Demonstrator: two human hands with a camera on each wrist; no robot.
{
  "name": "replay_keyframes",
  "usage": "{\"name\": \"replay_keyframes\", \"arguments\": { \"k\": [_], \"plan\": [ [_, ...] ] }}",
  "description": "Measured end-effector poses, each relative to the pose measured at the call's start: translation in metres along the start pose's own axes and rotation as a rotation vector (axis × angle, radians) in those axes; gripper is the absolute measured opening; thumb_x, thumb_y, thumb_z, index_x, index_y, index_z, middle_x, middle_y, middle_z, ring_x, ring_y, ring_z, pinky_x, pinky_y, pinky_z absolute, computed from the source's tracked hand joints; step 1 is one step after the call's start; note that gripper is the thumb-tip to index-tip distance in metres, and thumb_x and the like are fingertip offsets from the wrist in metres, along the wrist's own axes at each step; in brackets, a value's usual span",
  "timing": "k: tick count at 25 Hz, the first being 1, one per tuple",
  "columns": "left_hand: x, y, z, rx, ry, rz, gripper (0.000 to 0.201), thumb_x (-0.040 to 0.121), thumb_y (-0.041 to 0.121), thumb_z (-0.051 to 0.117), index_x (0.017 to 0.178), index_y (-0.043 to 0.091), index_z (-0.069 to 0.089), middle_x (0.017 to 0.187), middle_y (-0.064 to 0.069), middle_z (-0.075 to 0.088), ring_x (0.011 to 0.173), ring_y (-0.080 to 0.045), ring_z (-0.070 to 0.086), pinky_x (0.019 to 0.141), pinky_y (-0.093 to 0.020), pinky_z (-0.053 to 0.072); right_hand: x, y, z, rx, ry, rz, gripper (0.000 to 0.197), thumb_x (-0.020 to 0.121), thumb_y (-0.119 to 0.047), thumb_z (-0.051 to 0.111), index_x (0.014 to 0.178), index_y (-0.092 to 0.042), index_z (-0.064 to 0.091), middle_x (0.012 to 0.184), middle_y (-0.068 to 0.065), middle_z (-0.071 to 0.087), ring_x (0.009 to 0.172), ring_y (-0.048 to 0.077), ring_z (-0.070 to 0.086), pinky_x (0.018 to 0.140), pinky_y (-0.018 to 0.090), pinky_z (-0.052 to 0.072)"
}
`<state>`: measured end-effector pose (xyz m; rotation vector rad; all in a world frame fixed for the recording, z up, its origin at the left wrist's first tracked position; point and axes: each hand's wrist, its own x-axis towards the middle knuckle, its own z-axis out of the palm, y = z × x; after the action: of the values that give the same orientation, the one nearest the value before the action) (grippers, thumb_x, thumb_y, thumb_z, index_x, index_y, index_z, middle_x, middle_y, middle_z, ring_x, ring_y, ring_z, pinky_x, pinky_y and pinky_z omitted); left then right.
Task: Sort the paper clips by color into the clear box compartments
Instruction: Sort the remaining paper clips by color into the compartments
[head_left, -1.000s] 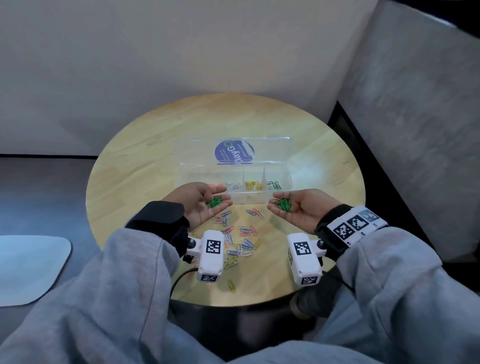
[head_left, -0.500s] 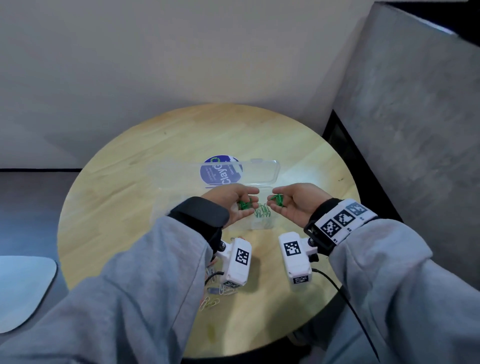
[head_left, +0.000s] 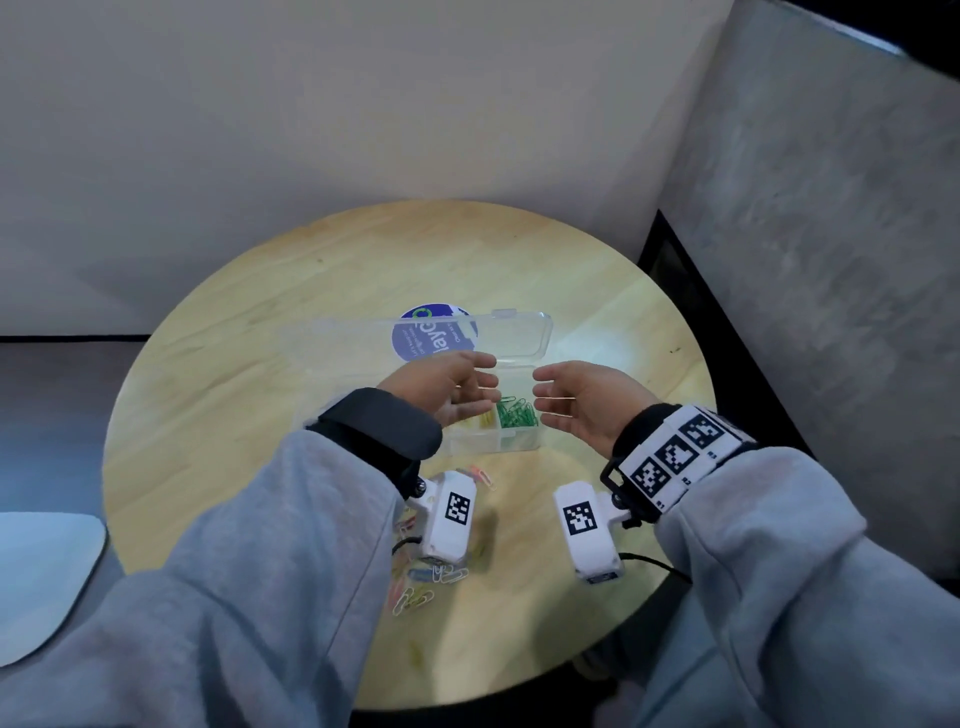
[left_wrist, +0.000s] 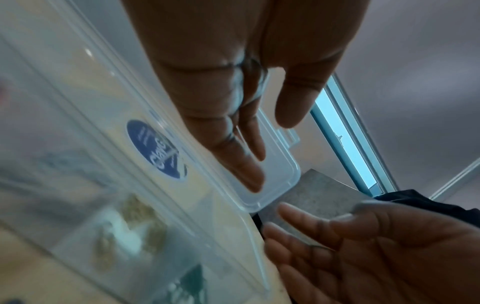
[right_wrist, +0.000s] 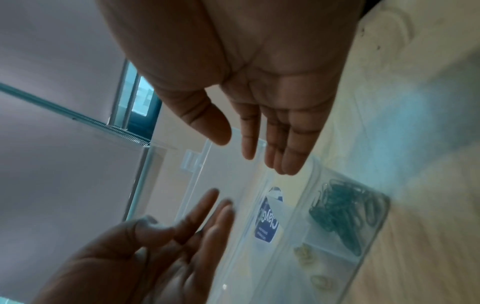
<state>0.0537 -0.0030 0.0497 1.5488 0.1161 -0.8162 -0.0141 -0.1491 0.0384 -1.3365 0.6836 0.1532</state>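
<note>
The left hand (head_left: 441, 387) hovers over the clear box (head_left: 514, 441), above its yellow-clip compartment, fingers straight and loosely spread, holding nothing. Just right of it, the green paper clips (head_left: 515, 414) lie heaped in the box's rightmost compartment, with yellow paper clips (head_left: 480, 422) in the compartment beside them. The right hand (head_left: 587, 400) hangs at the box's right end, palm facing the left hand, fingers extended and empty. Loose mixed paper clips (head_left: 426, 582) lie on the round wooden table (head_left: 234, 415) nearer the person than the box.
</note>
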Motion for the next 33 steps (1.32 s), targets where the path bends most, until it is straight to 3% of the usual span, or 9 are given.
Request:
{"name": "replay_keyframes", "arguments": {
  "k": [3,6,9,13,16,20,23,28,33],
  "plan": [
    [-0.021,-0.007,-0.027,0.274,0.008,0.028,0.023,0.092,-0.001,0.039,0.079,0.011,0.053,0.072,-0.006,0.050,0.054,-0.014,0.054,0.047,-0.017,0.043,-0.010,0.005,0.005,-0.204,-0.029,-0.085,0.017,0.092,-0.003,0.041,0.087,-0.010,0.055,0.079,0.005,0.054,0.066,0.016,0.053,0.060,0.025,0.047],
    [-0.037,-0.027,-0.046,0.705,-0.063,0.006,0.013,0.089,0.007,0.049,0.079,0.014,0.054,0.069,-0.001,0.052,0.057,-0.014,0.052,0.054,-0.021,0.042,-0.021,0.019,0.019,-0.563,-0.118,-0.116,0.018,0.089,-0.002,0.044,0.082,-0.013,0.057,0.075,0.002,0.055,0.062,0.013,0.053,0.052,0.021,0.046],
    [-0.044,-0.051,-0.050,1.069,-0.099,0.041,0.012,0.081,0.011,0.055,0.079,0.022,0.057,0.066,0.009,0.055,0.059,-0.008,0.053,0.056,-0.018,0.043,-0.025,0.042,0.034,-0.970,-0.221,-0.091,0.009,0.088,-0.012,0.053,0.093,-0.015,0.060,0.081,0.000,0.058,0.069,0.013,0.055,0.065,0.025,0.050],
    [-0.034,-0.078,-0.051,1.409,-0.161,-0.012,0.014,0.075,0.014,0.065,0.083,0.023,0.057,0.083,0.004,0.059,0.077,-0.016,0.053,0.062,-0.022,0.041,-0.016,0.068,0.046,-1.402,-0.158,-0.163,0.042,0.085,-0.017,0.056,0.126,-0.025,0.052,0.117,0.000,0.054,0.102,0.018,0.056,0.089,0.029,0.046],
    [-0.028,-0.083,-0.059,1.488,-0.103,0.011,0.013,0.076,0.015,0.064,0.081,0.022,0.054,0.093,-0.001,0.060,0.083,-0.019,0.053,0.067,-0.025,0.040,-0.007,0.077,0.051,-1.478,-0.169,-0.217,0.049,0.085,-0.013,0.054,0.133,-0.022,0.047,0.131,0.005,0.046,0.115,0.024,0.053,0.096,0.031,0.043],
    [-0.028,-0.087,-0.064,1.552,-0.218,0.096,0.024,0.074,0.005,0.060,0.088,0.025,0.058,0.070,0.009,0.047,0.078,-0.017,0.049,0.052,-0.022,0.032,0.004,0.078,0.053,-1.546,-0.168,-0.285,0.037,0.085,-0.007,0.051,0.122,-0.015,0.053,0.124,0.008,0.049,0.113,0.026,0.053,0.093,0.030,0.042],
    [-0.024,-0.090,-0.065,1.582,-0.280,0.124,0.027,0.072,0.010,0.066,0.095,0.024,0.063,0.077,0.006,0.050,0.078,-0.017,0.048,0.058,-0.025,0.034,0.012,0.080,0.052,-1.521,-0.141,-0.311,0.030,0.085,-0.003,0.048,0.112,-0.012,0.058,0.120,0.008,0.052,0.111,0.026,0.054,0.089,0.028,0.042],
    [-0.019,-0.094,-0.068,1.564,-0.274,0.179,0.021,0.074,0.019,0.070,0.093,0.023,0.064,0.082,0.006,0.051,0.079,-0.016,0.048,0.067,-0.024,0.035,0.014,0.083,0.044,-1.368,-0.044,-0.300,0.014,0.084,-0.012,0.054,0.096,-0.019,0.055,0.110,0.005,0.060,0.101,0.024,0.058,0.075,0.025,0.040],
    [-0.021,-0.096,-0.068,1.521,-0.215,0.198,0.011,0.079,0.023,0.069,0.089,0.022,0.064,0.083,0.007,0.054,0.080,-0.015,0.050,0.066,-0.023,0.036,0.016,0.079,0.051,-1.494,-0.036,-0.271,0.010,0.091,-0.021,0.050,0.096,-0.014,0.055,0.115,0.009,0.061,0.107,0.027,0.057,0.084,0.029,0.044]
  ]
}}
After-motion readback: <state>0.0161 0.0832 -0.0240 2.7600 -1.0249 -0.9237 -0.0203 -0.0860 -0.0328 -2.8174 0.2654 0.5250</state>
